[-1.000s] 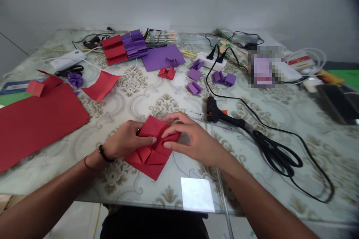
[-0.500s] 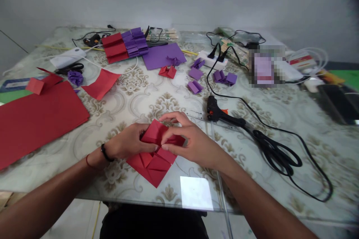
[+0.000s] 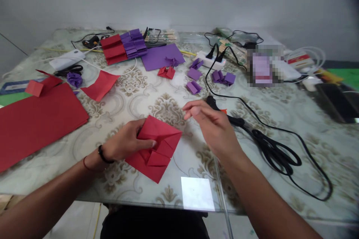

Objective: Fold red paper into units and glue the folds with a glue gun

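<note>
My left hand [image 3: 126, 141] grips a folded red paper [image 3: 161, 158] by its left side, the thumb pressed on top and the fingers underneath. The paper is a square with creased flaps folded in toward its middle, held just above the table or resting on it; I cannot tell which. To the right of it, my right hand [image 3: 214, 125] is raised with loosely bent fingers and holds nothing. Just beyond that hand lies a black glue gun [image 3: 237, 120], partly hidden behind it.
Black-handled scissors [image 3: 276, 151] and a looping black cable lie at the right. Red sheets [image 3: 42, 119] cover the left side. Small folded purple pieces [image 3: 194, 73], a purple sheet [image 3: 151, 58] and a white power strip [image 3: 209, 61] are farther back.
My right hand has let go of the red paper and moved right, toward the glue gun. The left hand keeps its hold, and the upper flaps now lie flatter.
</note>
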Demonstrator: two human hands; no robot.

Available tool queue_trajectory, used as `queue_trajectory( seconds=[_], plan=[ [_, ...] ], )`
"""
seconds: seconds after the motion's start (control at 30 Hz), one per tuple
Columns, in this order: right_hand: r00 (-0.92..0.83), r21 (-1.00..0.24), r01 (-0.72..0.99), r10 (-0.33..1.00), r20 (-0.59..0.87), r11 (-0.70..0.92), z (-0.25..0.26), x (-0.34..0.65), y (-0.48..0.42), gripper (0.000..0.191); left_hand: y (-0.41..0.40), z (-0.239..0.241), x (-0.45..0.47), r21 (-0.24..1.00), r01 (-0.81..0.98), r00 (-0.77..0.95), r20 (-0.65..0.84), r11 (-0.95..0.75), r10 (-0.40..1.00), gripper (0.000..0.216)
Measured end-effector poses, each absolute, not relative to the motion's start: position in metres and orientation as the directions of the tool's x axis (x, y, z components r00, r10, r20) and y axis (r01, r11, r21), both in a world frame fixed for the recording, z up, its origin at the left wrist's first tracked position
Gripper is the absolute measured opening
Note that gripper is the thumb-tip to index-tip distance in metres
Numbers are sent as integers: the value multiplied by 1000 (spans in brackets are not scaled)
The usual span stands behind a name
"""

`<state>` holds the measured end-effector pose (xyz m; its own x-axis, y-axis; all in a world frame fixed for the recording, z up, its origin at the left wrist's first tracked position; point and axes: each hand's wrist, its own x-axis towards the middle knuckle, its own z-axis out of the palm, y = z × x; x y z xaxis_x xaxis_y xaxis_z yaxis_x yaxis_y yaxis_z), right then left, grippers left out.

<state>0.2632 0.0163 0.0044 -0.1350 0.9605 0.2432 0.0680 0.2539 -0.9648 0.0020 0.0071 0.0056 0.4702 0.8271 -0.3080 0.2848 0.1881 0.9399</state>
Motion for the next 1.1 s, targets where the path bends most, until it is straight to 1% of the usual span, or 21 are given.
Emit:
queue_trajectory(
  seconds=[0.03,0.1,0.2,0.3,0.4,0.53,0.8,0.87,0.9,0.97,1.0,1.03,1.1],
  plan=[
    [-93,-971,84,972,217,225,3,264,18,34,7,6,2,947,264,450,-290,184,845,34],
    [-114,-989,87,988,108,118,0,263,18,37,8,6,2,959,227,399,-251,170,882,37],
    [-276,-995,78,958,-81,-61,0,255,13,36,9,5,2,963,217,317,-224,160,922,45],
    [-386,-986,92,907,-167,-142,1,247,8,33,8,5,1,958,220,331,-253,186,909,46],
    [-413,-981,62,890,-192,-183,-1,246,8,33,7,7,1,950,202,366,-300,240,881,46],
    [-397,-979,44,896,-199,-198,-6,248,11,35,6,8,1,931,172,352,-363,322,863,49],
    [-407,-978,57,890,-205,-200,-6,246,10,37,7,8,-1,934,196,387,-353,298,852,47],
    [-377,-982,91,907,-186,-163,-6,246,9,34,7,7,-1,933,212,399,-355,292,845,47],
    [-335,-986,125,930,-149,-113,-6,246,9,34,7,6,-1,931,220,399,-357,290,844,46],
    [-252,-971,229,968,8,68,-5,246,7,50,7,5,-1,927,235,393,-366,293,844,47],
    [-246,-939,294,963,107,179,-4,246,7,56,7,4,-1,923,246,391,-374,296,841,48],
    [-273,-891,353,942,194,285,-2,246,6,57,7,4,-1,919,257,391,-383,300,837,48],
    [-378,-793,422,880,287,440,2,246,4,43,7,5,0,913,276,397,-394,302,829,48]
  ],
)
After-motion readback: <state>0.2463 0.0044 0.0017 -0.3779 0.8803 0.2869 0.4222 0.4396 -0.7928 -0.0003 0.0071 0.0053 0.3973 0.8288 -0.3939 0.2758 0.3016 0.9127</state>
